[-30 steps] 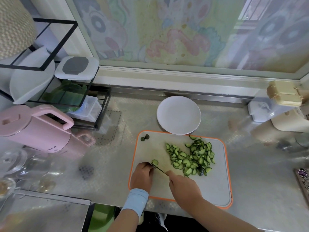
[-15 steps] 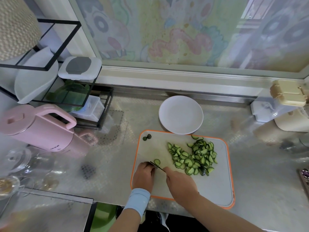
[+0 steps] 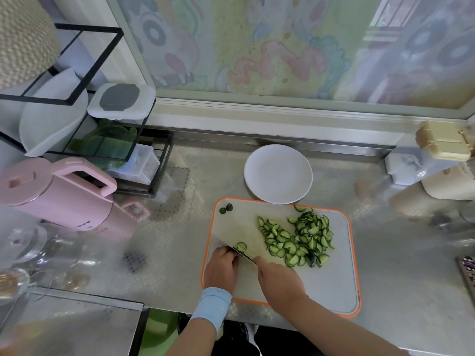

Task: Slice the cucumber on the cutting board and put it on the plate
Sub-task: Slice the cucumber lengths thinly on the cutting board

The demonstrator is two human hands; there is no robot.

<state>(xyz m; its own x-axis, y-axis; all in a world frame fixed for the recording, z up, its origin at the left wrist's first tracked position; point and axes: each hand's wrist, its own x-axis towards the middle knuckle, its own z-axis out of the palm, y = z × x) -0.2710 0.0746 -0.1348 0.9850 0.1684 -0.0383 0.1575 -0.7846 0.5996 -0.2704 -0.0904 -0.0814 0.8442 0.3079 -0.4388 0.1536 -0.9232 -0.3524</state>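
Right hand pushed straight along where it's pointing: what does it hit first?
Probably the left hand: the right hand points up-left along the knife blade, whose tip sits close by it. One loose cucumber slice lies just beside that line. Height gap unclear.

A pink kettle (image 3: 59, 194) stands left, just beside a black wire rack (image 3: 84, 73).

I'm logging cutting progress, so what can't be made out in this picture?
Head view:
- Uncut cucumber, if any: hidden under the left hand.
- Knife handle: hidden inside the right hand.
- Patterned object: cut off by the right edge.
- Glassware, lower left: blurred.
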